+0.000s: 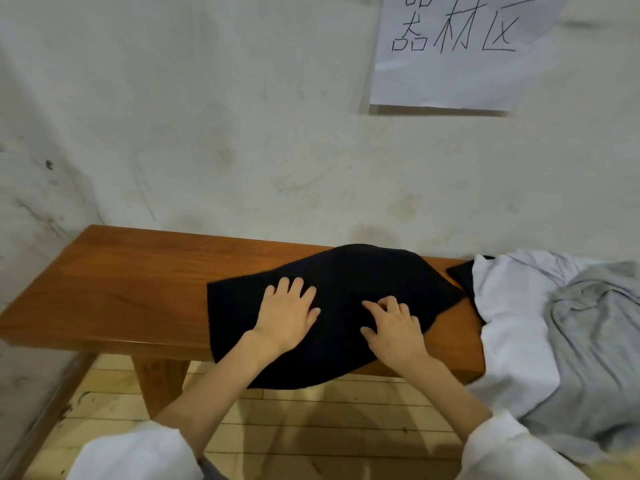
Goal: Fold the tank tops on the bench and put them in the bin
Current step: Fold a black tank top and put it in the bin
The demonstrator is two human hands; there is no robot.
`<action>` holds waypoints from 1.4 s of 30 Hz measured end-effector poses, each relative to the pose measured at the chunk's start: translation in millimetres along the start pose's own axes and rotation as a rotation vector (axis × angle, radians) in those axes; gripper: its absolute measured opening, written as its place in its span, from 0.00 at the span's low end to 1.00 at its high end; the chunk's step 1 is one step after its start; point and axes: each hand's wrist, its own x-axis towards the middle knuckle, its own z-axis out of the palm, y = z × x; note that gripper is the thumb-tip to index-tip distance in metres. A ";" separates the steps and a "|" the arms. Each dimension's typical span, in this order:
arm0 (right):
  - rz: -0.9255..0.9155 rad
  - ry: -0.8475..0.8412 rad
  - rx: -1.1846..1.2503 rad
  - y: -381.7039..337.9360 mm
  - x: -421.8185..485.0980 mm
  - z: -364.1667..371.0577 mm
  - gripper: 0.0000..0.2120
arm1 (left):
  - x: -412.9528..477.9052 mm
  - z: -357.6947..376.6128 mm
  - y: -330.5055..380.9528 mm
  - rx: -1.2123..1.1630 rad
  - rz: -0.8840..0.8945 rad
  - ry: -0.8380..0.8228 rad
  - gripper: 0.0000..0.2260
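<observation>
A black tank top [349, 271] lies folded across the middle of the brown wooden bench [114, 285], its near edge hanging over the front. My left hand [287, 315] presses flat on its left half with fingers straight. My right hand [393, 329] rests on the cloth just to the right, fingers slightly bent on the fabric. A white tank top [512, 306] and a grey one [595, 327] lie crumpled in a heap on the bench's right end. No bin is in view.
The bench stands against a scuffed white wall [242, 133] with a paper sign [446, 50] taped up at the top right. Bare bench wood stretches to the left. A wooden plank floor [311, 427] lies below.
</observation>
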 end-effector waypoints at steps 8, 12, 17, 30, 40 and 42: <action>-0.202 -0.108 0.158 34.7 13.7 -12.0 0.30 | -29.7 -10.1 29.9 -0.216 0.126 -0.022 0.12; -0.170 0.100 0.205 37.7 7.7 -0.9 0.25 | -11.7 -8.7 25.5 -0.293 0.092 0.069 0.07; -0.088 -0.008 0.059 48.6 -5.1 16.9 0.35 | 7.5 13.7 11.8 -0.216 0.259 0.092 0.22; -0.247 -0.110 -0.125 61.6 -33.0 18.7 0.50 | -46.5 28.4 26.4 -0.095 0.103 0.022 0.36; -0.255 -0.136 -0.342 54.2 -44.7 18.7 0.38 | -63.2 18.0 34.7 0.143 0.126 -0.046 0.31; -0.251 -0.136 -0.341 53.6 -43.9 17.1 0.36 | -62.9 18.9 33.5 0.159 0.125 -0.057 0.29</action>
